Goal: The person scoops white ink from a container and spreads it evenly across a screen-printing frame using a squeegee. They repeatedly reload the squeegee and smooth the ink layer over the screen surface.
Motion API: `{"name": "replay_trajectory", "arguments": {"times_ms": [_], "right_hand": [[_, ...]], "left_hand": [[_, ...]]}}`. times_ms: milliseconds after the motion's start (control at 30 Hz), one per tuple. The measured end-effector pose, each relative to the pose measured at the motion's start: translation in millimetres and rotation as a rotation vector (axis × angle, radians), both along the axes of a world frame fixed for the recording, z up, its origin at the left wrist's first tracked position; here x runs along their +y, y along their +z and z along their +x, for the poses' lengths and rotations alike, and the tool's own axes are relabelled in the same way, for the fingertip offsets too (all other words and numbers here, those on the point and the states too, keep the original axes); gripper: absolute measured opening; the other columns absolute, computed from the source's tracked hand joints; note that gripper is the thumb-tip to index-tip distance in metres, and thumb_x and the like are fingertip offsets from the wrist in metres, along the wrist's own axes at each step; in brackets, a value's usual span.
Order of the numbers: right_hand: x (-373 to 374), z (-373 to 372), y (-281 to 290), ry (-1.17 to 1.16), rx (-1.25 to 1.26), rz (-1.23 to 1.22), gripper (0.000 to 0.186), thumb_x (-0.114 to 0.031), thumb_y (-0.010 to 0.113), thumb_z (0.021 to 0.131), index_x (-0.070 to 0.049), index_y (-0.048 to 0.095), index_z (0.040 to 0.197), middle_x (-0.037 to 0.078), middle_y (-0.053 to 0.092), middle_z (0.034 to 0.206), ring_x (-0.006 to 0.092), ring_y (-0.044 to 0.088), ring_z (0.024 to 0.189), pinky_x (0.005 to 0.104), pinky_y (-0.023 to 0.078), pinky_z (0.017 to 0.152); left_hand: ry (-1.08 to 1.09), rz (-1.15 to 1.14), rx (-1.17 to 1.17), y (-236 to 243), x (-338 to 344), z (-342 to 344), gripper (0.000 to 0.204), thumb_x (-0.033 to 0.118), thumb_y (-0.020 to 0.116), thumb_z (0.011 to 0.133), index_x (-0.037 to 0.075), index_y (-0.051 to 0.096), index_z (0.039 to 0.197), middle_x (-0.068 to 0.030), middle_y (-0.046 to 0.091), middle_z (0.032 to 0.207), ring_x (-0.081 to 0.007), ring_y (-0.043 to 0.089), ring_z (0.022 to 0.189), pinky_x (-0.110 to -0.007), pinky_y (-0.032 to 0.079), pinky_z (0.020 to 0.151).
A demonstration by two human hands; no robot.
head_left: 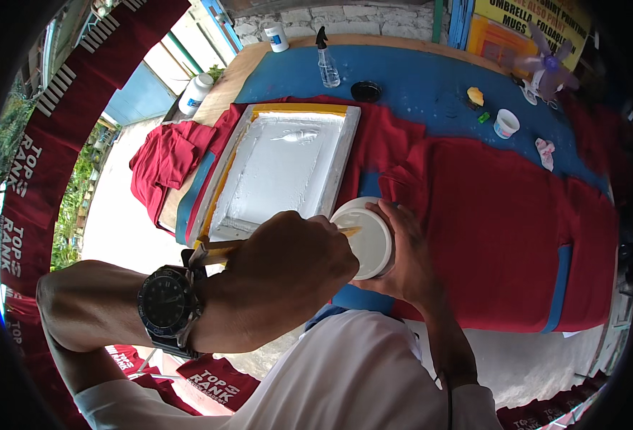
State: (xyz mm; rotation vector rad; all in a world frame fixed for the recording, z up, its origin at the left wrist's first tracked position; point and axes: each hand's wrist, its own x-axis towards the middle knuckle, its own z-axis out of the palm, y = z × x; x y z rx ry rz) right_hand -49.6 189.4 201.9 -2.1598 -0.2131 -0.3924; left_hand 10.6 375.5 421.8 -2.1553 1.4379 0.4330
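Observation:
My left hand (295, 247), with a black watch on its wrist, is closed over the near side of a white tub (372, 247). From its fist a yellowish flat-tipped stick (350, 231) reaches into the tub's mouth; most of the stick is hidden. My right hand (406, 254) wraps the tub's right side and tilts it toward me. Pale material shows inside. Just beyond my left hand lies a screen printing frame (281, 168), its mesh smeared with white ink, on a dark red shirt. A wooden piece (216, 249) shows behind my left wrist, partly covered.
Dark red shirts (496, 229) cover the table's right side. On the blue tabletop (417, 82) stand a spray bottle (326, 64), a black lid (366, 91), a small white cup (506, 123) and a crumpled cloth (545, 153). A fan (548, 63) stands far right; printed shirts (26, 215) hang left.

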Motion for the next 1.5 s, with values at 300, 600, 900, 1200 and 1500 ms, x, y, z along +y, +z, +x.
{"name": "replay_trajectory", "arguments": {"times_ms": [300, 600, 900, 1200, 1500], "right_hand": [[-2, 0, -4, -0.018, -0.059, -0.045, 0.139, -0.031, 0.11, 0.056, -0.002, 0.032, 0.168, 0.019, 0.058, 0.159, 0.0433, 0.052, 0.147, 0.0585, 0.04, 0.128], [-8, 1, -13, -0.025, -0.073, 0.032, 0.144, -0.032, 0.111, 0.054, -0.006, 0.03, 0.17, 0.022, 0.055, 0.159, 0.0432, 0.05, 0.151, 0.0587, 0.039, 0.129], [-30, 7, -23, -0.047, 0.006, 0.254, 0.15, -0.031, 0.113, 0.054, -0.01, 0.025, 0.173, 0.018, 0.054, 0.162, 0.0373, 0.052, 0.153, 0.0548, 0.045, 0.128], [-36, 14, -6, -0.104, 0.102, 0.197, 0.158, -0.036, 0.114, 0.054, -0.01, 0.016, 0.175, 0.019, 0.054, 0.163, 0.0369, 0.052, 0.154, 0.0564, 0.041, 0.13], [-20, 21, -9, -0.209, 0.012, 0.313, 0.158, -0.025, 0.112, 0.058, -0.01, 0.009, 0.176, 0.019, 0.062, 0.152, 0.035, 0.059, 0.146, 0.0545, 0.045, 0.127]], "left_hand": [[-0.196, -0.403, 0.247, 3, 12, 42, 0.02, 0.009, 0.074, 0.095, 0.003, 0.071, 0.114, -0.0137, 0.072, 0.106, -0.0326, 0.072, 0.105, -0.045, 0.058, 0.095], [0.065, -0.336, 0.245, 8, 5, 70, 0.022, 0.02, 0.073, 0.105, 0.012, 0.082, 0.124, -0.0146, 0.079, 0.108, -0.034, 0.075, 0.104, -0.049, 0.061, 0.094], [0.016, -0.292, 0.319, -23, -31, 118, 0.028, 0.015, 0.073, 0.089, 0.01, 0.08, 0.116, -0.0125, 0.077, 0.108, -0.0348, 0.075, 0.103, -0.05, 0.059, 0.088], [-0.117, -0.196, 0.28, -29, -57, 150, 0.024, 0.021, 0.073, 0.099, 0.012, 0.081, 0.12, -0.0111, 0.078, 0.108, -0.0302, 0.075, 0.105, -0.047, 0.059, 0.09], [-0.517, -0.631, -0.054, -45, -44, 131, 0.026, 0.018, 0.079, 0.093, 0.007, 0.08, 0.116, -0.0127, 0.071, 0.124, -0.0314, 0.063, 0.128, -0.047, 0.048, 0.116]]}}
